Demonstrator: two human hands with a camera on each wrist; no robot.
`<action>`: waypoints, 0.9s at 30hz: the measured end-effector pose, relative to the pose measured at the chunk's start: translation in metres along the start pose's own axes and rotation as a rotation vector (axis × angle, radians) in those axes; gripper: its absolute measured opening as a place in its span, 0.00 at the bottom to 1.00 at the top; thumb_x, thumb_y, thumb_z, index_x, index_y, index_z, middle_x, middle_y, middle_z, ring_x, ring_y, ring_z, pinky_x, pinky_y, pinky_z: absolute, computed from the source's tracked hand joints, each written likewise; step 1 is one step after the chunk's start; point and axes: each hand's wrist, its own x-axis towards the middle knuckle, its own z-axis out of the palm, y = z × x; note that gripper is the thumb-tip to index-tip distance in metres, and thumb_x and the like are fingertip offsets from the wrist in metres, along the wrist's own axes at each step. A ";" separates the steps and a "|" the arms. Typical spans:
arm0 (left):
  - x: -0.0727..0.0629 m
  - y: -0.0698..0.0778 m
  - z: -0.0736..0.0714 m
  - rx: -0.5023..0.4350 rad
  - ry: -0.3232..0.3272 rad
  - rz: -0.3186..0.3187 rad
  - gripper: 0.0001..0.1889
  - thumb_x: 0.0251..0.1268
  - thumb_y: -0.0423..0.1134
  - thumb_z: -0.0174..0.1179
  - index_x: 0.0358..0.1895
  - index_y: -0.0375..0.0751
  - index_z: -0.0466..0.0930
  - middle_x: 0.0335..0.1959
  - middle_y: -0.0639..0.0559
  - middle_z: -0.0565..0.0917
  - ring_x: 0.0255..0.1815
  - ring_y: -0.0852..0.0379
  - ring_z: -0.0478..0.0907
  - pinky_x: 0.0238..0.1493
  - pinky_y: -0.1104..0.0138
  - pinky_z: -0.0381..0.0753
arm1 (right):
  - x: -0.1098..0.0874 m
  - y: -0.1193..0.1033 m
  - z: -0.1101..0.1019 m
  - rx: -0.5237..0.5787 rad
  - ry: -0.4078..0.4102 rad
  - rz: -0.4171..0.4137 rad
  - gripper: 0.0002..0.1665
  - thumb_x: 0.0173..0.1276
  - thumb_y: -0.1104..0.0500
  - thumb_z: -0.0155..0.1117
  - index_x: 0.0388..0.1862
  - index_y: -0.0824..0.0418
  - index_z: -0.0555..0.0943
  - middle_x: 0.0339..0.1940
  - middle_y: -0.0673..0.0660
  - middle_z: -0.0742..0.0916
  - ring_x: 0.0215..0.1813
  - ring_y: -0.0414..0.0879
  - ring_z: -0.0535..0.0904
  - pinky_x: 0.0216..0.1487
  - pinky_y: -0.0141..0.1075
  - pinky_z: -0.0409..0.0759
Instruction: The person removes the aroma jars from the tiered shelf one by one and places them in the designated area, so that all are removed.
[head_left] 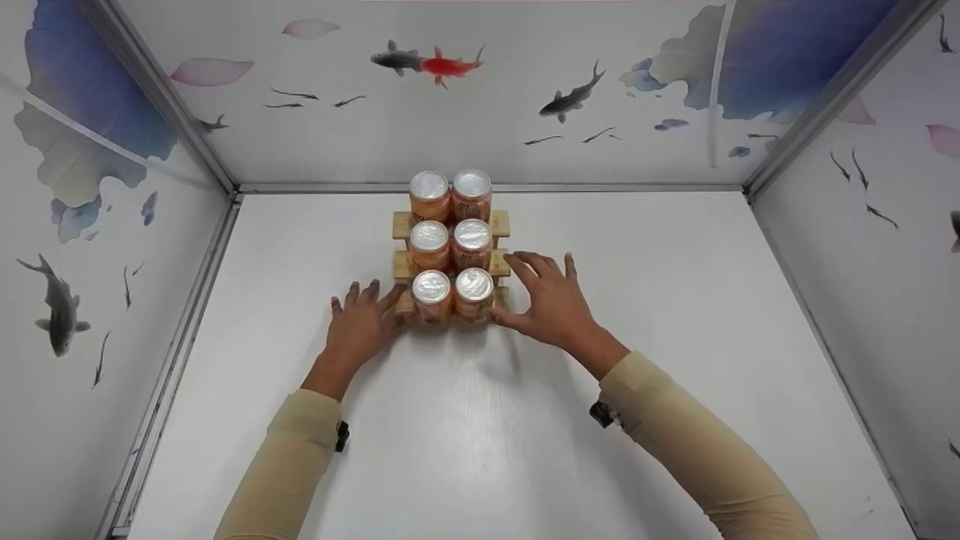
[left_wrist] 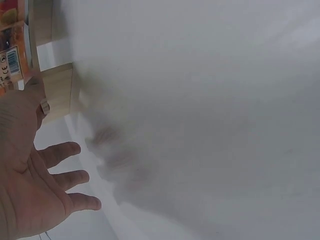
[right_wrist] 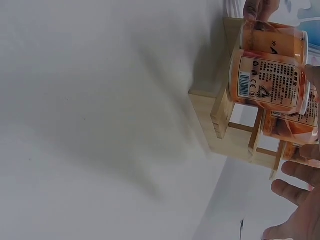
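Several orange-labelled cans with silver lids stand in two columns on a stepped wooden rack, among them a front left can (head_left: 432, 295) and a front right can (head_left: 474, 294). The wooden rack (head_left: 500, 223) has three levels with slatted gaps, seen from the side in the right wrist view. My left hand (head_left: 361, 324) is at the rack's front left corner, thumb and index finger against the wood beside the can, the other fingers spread. On the right, my right hand (head_left: 553, 304) has its fingers spread, thumb tip at the front right can and index fingertip by the middle level's end.
The white tabletop (head_left: 450, 450) carries the rack near its back edge. White panels enclose it on three sides, such as the back panel (head_left: 480, 142) painted with fish and petals. Metal strips run along the corners.
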 end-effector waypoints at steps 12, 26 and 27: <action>0.002 -0.001 0.001 -0.052 0.007 0.015 0.34 0.86 0.62 0.54 0.87 0.58 0.67 0.87 0.32 0.66 0.89 0.22 0.57 0.82 0.23 0.58 | 0.005 -0.013 0.013 0.006 0.025 -0.037 0.56 0.68 0.26 0.76 0.83 0.56 0.74 0.77 0.60 0.83 0.79 0.60 0.79 0.85 0.77 0.57; 0.002 -0.001 0.001 -0.052 0.003 0.010 0.32 0.87 0.59 0.56 0.87 0.58 0.67 0.86 0.32 0.67 0.89 0.23 0.58 0.81 0.23 0.60 | 0.011 -0.023 0.022 -0.032 0.022 -0.070 0.52 0.71 0.28 0.75 0.80 0.59 0.75 0.72 0.60 0.85 0.73 0.59 0.84 0.80 0.76 0.66; 0.002 -0.001 0.001 -0.052 0.005 0.011 0.32 0.87 0.59 0.56 0.87 0.58 0.67 0.86 0.32 0.67 0.89 0.23 0.58 0.81 0.23 0.60 | 0.012 -0.023 0.022 -0.028 0.020 -0.069 0.53 0.71 0.28 0.75 0.81 0.59 0.74 0.72 0.60 0.85 0.73 0.59 0.84 0.81 0.76 0.66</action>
